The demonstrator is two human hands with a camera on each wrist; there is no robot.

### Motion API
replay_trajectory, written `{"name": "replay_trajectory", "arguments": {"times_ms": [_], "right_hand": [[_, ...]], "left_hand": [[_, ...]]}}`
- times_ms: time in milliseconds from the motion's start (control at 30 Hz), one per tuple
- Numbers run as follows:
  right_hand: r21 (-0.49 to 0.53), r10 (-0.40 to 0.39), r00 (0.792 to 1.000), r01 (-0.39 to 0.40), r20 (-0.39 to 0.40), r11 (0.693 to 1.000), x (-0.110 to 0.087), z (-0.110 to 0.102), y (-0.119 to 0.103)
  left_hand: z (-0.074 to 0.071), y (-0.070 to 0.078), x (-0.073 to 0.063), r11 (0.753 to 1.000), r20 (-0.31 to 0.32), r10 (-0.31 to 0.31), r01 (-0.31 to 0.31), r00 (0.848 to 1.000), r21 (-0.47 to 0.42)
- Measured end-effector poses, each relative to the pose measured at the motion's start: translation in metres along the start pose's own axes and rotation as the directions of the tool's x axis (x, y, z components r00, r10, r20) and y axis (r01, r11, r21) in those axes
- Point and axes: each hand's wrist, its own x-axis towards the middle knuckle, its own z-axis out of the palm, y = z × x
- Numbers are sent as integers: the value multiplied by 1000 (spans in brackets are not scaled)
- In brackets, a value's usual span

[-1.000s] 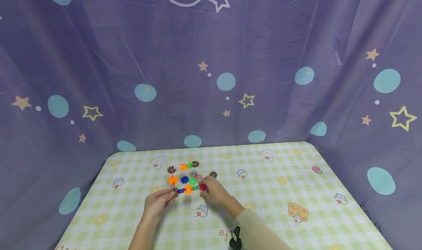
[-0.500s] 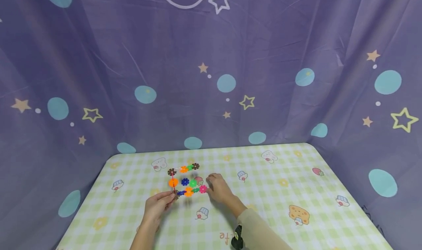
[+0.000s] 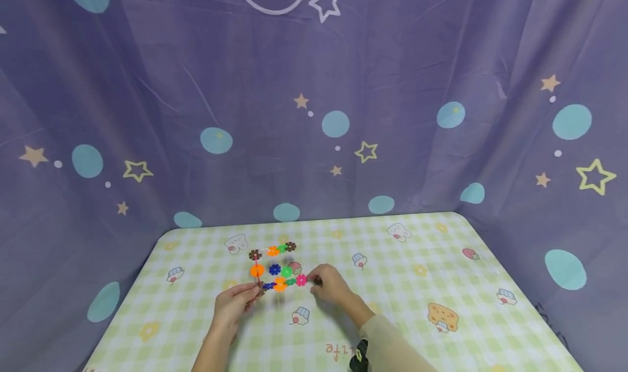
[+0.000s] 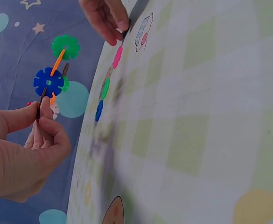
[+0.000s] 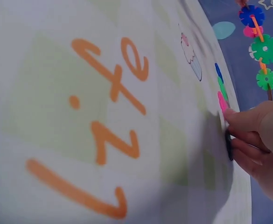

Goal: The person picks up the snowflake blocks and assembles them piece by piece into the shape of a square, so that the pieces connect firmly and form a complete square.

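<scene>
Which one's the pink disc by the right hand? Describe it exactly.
On the green-checked table, find the right hand. In the head view, just left of it lies a small notched disc: bright pink, unlike the green disc and blue disc nearby.

The surface (image 3: 402, 285) spans the bottom of the frame, the curtain (image 3: 402, 170) behind it. Left of lower centre, linked discs (image 3: 257, 270) extend up and right from the left grip (image 3: 234, 305); loose discs (image 3: 287, 272) lie on the surface, left of the right grip (image 3: 331, 286).
</scene>
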Motion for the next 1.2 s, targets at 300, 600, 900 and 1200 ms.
{"name": "replay_trajectory", "arguments": {"times_ms": [300,600,900,1200], "right_hand": [[73,-32,999,31,10,997,-9,-1,12],[9,-38,999,38,-29,999,-13,-2,17],[60,34,998,-31,-53,998,-24,-3,14],[288,147,984,-113,-98,951,-38,-1,11]], "left_hand": [[1,-2,-2,1000,-5,-1,1,1000,0],[2,-1,-4,1000,-1,1,-1,1000,6],[5,-7,-1,1000,8,-6,6,1000,-6],[14,-13,-1,1000,13,-20,20,1000,17]]}}
